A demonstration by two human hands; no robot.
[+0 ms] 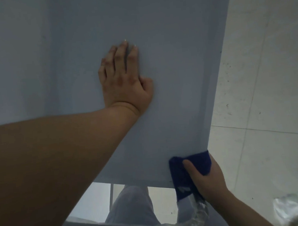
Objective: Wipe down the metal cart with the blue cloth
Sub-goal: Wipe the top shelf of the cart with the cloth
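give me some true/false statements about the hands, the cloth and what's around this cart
1. The left hand lies flat on the cart top. True.
2. The left hand holds the blue cloth. False: the right hand grips it.
3. The blue cloth is at the near right corner of the cart top. True.
4. The floor beside the cart is carpet. False: it is pale tiles.
5. A plastic bag sits on the cart top. False: it is down by the floor, lower right.

Nothing legible; white mark on the blue cloth (178, 175) is blurred.
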